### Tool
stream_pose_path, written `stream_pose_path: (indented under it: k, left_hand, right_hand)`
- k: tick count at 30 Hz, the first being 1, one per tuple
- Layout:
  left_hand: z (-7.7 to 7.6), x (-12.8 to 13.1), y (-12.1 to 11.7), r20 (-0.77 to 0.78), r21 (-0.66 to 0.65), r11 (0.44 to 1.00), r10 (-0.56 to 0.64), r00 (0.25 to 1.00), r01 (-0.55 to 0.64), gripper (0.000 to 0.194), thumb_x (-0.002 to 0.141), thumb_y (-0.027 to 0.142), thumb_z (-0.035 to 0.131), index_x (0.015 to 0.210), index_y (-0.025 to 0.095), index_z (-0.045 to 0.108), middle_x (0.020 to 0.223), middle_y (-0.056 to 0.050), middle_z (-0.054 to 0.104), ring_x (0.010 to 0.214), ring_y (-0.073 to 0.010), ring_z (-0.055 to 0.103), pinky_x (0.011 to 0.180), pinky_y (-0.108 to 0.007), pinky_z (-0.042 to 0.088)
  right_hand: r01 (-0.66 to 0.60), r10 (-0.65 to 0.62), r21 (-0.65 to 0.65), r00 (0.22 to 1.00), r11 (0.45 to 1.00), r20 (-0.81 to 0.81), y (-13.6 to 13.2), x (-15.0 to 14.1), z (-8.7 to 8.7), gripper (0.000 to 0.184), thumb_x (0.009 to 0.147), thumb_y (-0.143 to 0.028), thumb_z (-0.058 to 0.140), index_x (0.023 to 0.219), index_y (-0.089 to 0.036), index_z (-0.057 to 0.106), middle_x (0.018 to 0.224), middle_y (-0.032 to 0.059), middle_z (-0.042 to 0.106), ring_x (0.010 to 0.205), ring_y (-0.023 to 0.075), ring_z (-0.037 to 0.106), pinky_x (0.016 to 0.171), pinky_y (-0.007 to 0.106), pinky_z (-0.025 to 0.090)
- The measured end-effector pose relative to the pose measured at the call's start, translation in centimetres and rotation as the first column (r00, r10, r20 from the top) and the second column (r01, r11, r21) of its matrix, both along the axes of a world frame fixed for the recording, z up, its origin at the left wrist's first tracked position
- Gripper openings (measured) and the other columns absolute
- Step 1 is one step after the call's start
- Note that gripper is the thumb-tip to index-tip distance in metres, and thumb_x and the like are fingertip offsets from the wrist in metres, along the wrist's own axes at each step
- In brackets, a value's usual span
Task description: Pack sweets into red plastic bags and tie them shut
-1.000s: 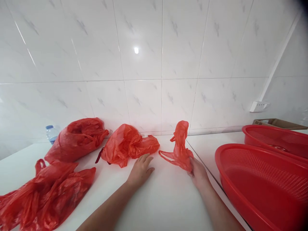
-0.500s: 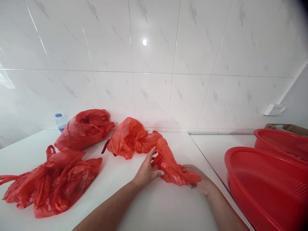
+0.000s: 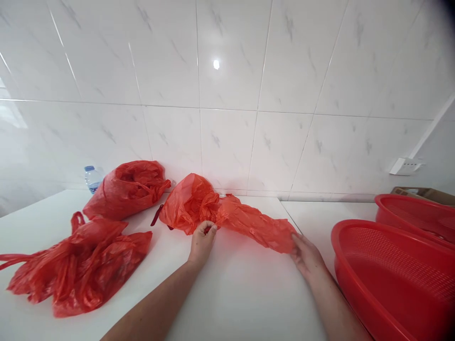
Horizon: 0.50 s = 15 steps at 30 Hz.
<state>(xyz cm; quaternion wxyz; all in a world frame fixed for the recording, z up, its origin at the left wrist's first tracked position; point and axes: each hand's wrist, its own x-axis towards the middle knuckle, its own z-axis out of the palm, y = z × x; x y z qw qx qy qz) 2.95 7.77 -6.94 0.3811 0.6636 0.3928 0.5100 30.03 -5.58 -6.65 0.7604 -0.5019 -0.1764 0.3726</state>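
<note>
A thin red plastic bag (image 3: 254,226) lies stretched sideways on the white counter (image 3: 234,293) between my hands. My left hand (image 3: 201,241) pinches its left end, fingers closed on the plastic. My right hand (image 3: 306,255) holds its right end, fingers tucked under the bag. Just behind my left hand sits a crumpled red bag (image 3: 186,203).
A bulging red bag (image 3: 126,188) leans at the tiled wall, with a small water bottle (image 3: 92,177) behind it. A flattened heap of red bags (image 3: 81,263) lies at the left. Two red perforated basins (image 3: 394,279) (image 3: 415,210) stand at the right, a cardboard box (image 3: 424,193) behind them.
The red bag stood upright in my right hand, then came down between both hands. Now it is pulled out lengthwise, left hand pinching one end, right hand the other.
</note>
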Motion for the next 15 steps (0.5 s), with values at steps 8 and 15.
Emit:
stream_pose_path:
  k: [8, 15]
  left_hand:
    - [-0.1, 0.8, -0.6, -0.111, 0.183, 0.981, -0.04, 0.993, 0.06, 0.017, 0.074, 0.024, 0.056, 0.061, 0.02, 0.047, 0.076, 0.0, 0.055, 0.073, -0.0139, 0.052, 0.064, -0.024, 0.04]
    - [-0.3, 1.0, -1.4, -0.194, 0.241, 0.96, -0.099, 0.976, 0.145, 0.017, 0.07, 0.01, 0.051, 0.061, 0.02, 0.041, 0.088, -0.002, 0.061, 0.09, -0.0163, 0.058, 0.066, -0.024, 0.042]
  right_hand:
    - [0.297, -0.189, -0.187, 0.876, 0.937, 0.445, 0.3, -2.6, -0.6, 0.042, 0.073, -0.054, 0.059, 0.095, -0.019, 0.055, 0.082, 0.0031, 0.061, 0.065, 0.0174, 0.056, 0.051, 0.027, 0.043]
    - [0.487, -0.207, 0.106, 0.159, 0.867, 0.965, -0.2, -5.7, 2.0, 0.036, 0.083, -0.033, 0.05, 0.114, -0.015, 0.051, 0.116, 0.0152, 0.052, 0.111, 0.0292, 0.048, 0.086, 0.041, 0.042]
